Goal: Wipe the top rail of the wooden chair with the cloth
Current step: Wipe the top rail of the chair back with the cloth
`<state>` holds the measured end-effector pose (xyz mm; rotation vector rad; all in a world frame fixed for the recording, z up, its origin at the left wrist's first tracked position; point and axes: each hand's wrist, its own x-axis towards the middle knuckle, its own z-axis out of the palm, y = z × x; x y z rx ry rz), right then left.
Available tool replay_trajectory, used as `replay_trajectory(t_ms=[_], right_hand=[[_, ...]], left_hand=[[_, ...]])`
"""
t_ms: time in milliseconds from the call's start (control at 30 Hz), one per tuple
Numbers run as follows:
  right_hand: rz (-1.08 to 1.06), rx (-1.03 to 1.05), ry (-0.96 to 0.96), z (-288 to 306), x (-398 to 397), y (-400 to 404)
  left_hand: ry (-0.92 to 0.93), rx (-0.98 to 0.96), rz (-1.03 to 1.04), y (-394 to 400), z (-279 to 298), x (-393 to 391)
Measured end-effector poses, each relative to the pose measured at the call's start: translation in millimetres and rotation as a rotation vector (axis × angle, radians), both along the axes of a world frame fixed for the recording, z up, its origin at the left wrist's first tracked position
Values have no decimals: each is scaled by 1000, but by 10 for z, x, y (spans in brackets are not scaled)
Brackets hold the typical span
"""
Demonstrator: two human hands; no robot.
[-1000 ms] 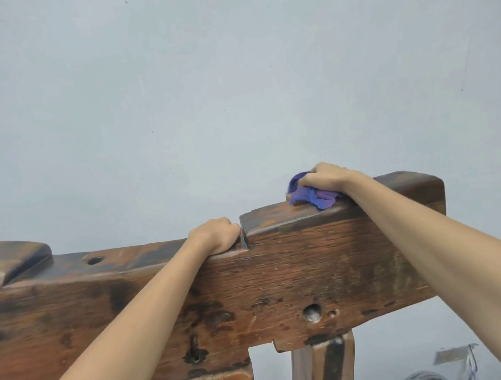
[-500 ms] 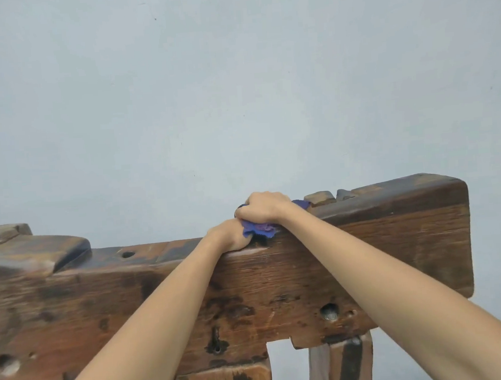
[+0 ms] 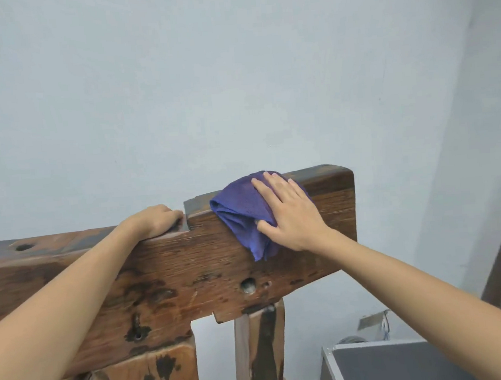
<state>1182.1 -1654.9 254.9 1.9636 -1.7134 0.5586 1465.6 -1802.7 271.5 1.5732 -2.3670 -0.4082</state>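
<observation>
The cloth [image 3: 246,212] (soft, limp, likely to bunch) is draped over the rail [image 3: 326,184] and pressed flat by the right hand [image 3: 289,213], fingers straight, while the rail is gripped by the left hand [image 3: 153,223].

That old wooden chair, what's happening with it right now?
A person is cleaning it by hand. Their right hand presses a purple cloth flat against the raised end of the chair's top rail, with the cloth draped over the top edge and hanging down the front face. Their left hand grips the lower part of the rail beside the step, seemingly to steady it. A grey wall is behind the chair.
</observation>
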Motion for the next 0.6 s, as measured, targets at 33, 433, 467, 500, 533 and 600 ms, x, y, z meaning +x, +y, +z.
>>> replay_trajectory(t_ms=[33, 433, 467, 500, 533, 600], right_hand=[[-19, -20, -36, -37, -106, 31], [137, -24, -249, 140, -291, -46], [194, -31, -256, 154, -328, -60], [250, -76, -252, 150, -354, -68], [291, -135, -233, 120, -361, -79], [310, -218, -176, -14, -321, -119]], left_hand=[[-10, -10, -3, 10, 0, 4], [2, -26, -2, -48, -24, -15], [9, -27, -5, -65, -27, -14], [12, -26, 0, -77, -34, -11], [20, -22, 2, -87, -43, -10], [55, -9, 12, -106, -40, -3]])
